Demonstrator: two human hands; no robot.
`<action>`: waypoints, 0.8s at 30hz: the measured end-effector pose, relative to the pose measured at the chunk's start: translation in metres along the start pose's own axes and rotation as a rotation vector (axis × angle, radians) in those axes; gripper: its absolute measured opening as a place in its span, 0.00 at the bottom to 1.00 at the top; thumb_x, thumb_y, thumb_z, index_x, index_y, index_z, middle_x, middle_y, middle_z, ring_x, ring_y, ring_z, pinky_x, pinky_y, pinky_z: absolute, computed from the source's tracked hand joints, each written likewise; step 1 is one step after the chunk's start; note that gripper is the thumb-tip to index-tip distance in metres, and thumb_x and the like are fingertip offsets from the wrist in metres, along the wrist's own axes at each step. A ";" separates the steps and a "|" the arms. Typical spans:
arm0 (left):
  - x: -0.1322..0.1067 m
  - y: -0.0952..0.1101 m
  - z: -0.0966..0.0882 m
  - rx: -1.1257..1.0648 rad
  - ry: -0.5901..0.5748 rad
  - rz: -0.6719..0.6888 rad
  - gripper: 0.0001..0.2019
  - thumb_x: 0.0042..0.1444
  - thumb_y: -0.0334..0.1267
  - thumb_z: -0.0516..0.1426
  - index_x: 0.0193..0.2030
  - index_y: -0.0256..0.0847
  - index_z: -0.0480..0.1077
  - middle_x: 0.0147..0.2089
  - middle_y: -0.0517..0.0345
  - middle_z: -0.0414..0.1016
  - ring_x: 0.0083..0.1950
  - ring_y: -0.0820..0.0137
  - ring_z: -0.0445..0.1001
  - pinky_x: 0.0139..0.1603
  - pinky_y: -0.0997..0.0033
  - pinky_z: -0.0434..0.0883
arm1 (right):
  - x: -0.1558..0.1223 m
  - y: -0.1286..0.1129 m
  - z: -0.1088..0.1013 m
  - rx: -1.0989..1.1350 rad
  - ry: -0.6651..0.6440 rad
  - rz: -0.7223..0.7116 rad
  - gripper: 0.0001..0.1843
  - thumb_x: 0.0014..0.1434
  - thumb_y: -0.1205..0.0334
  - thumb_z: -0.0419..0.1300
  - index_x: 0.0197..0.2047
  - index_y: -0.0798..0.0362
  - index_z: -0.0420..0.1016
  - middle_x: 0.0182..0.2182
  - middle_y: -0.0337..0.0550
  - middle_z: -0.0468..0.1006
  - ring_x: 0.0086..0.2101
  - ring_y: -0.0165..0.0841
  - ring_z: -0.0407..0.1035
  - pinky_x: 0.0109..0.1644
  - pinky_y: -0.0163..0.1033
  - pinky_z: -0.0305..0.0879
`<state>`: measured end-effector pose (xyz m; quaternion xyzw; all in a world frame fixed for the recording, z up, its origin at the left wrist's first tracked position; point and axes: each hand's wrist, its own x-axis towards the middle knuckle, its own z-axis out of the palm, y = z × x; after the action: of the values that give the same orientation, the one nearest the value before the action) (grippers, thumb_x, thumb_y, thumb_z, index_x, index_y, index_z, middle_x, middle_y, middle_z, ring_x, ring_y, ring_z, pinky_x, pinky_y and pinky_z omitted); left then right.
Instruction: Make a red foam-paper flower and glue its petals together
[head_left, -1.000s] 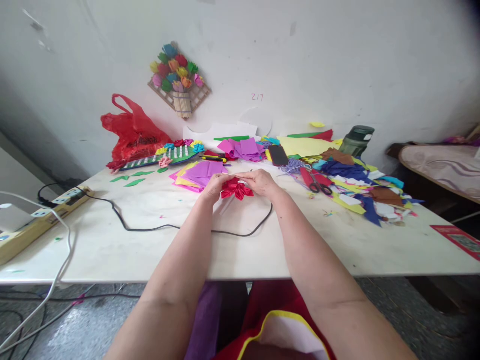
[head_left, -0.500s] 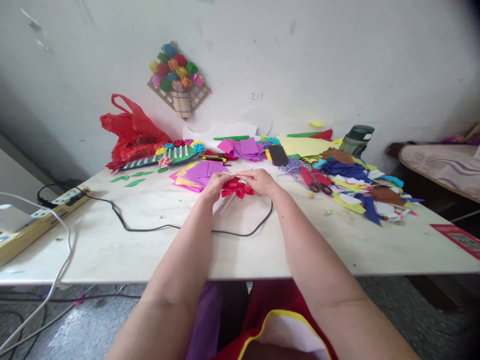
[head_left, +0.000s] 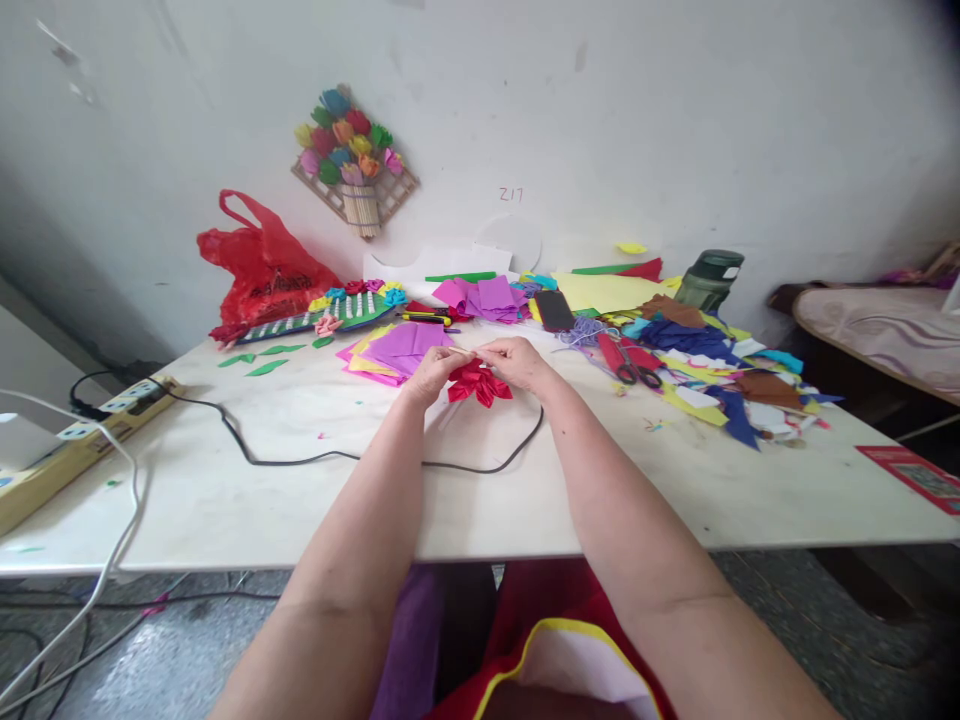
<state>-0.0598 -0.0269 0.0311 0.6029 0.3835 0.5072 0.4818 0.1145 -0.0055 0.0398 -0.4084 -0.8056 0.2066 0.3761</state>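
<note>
A red paper flower [head_left: 481, 385] with pointed petals hangs between my two hands, just above the table. My left hand [head_left: 435, 373] is closed in a pinch at its upper left edge. From the right, my right hand [head_left: 519, 363] pinches the top of the same flower, its fingertips close to the left ones. A thin pale stick [head_left: 459, 350] shows at the left fingertips; its far end is hidden by the fingers. Left of my hands lies a stack of purple, pink and yellow paper [head_left: 401, 350].
Scissors [head_left: 637, 374] lie at right beside a heap of paper scraps [head_left: 697, 350]. A black cable [head_left: 292, 461] crosses the table from a power strip [head_left: 112, 420]. Further back are a phone [head_left: 555, 311], a bottle [head_left: 709, 281], a red plastic bag [head_left: 270, 260] and green paper leaves [head_left: 266, 368].
The red flower has tilted and shifted slightly right, and more of its petals show below my fingers. Both hands keep nearly the same place, still pinching. The view has shifted a little.
</note>
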 end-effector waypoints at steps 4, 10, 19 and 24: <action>-0.001 0.002 0.001 0.024 -0.015 0.012 0.17 0.40 0.50 0.64 0.20 0.34 0.72 0.21 0.58 0.67 0.23 0.75 0.62 0.26 0.72 0.55 | 0.001 0.000 -0.001 -0.031 0.021 -0.020 0.14 0.59 0.57 0.58 0.35 0.53 0.84 0.32 0.40 0.80 0.35 0.33 0.71 0.39 0.35 0.65; -0.002 0.005 0.001 0.018 -0.016 0.017 0.16 0.40 0.49 0.64 0.20 0.35 0.73 0.21 0.58 0.67 0.23 0.75 0.60 0.27 0.71 0.56 | 0.002 -0.007 -0.005 -0.097 0.029 0.007 0.11 0.58 0.60 0.59 0.36 0.53 0.84 0.34 0.43 0.80 0.35 0.32 0.71 0.41 0.36 0.65; 0.000 0.003 0.000 -0.003 -0.021 0.013 0.16 0.40 0.49 0.64 0.20 0.35 0.72 0.20 0.59 0.66 0.23 0.75 0.60 0.27 0.71 0.55 | 0.002 -0.011 -0.005 -0.089 0.057 -0.019 0.10 0.58 0.62 0.60 0.34 0.53 0.83 0.36 0.45 0.79 0.39 0.34 0.71 0.45 0.38 0.66; 0.001 0.000 -0.001 -0.028 -0.009 0.027 0.16 0.41 0.48 0.64 0.20 0.36 0.71 0.21 0.59 0.65 0.23 0.76 0.60 0.26 0.72 0.55 | 0.003 -0.009 -0.004 -0.071 0.087 -0.036 0.09 0.57 0.61 0.61 0.32 0.52 0.83 0.38 0.44 0.79 0.39 0.34 0.71 0.45 0.38 0.66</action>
<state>-0.0605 -0.0257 0.0317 0.6035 0.3661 0.5162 0.4851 0.1120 -0.0078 0.0495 -0.4156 -0.8026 0.1531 0.3997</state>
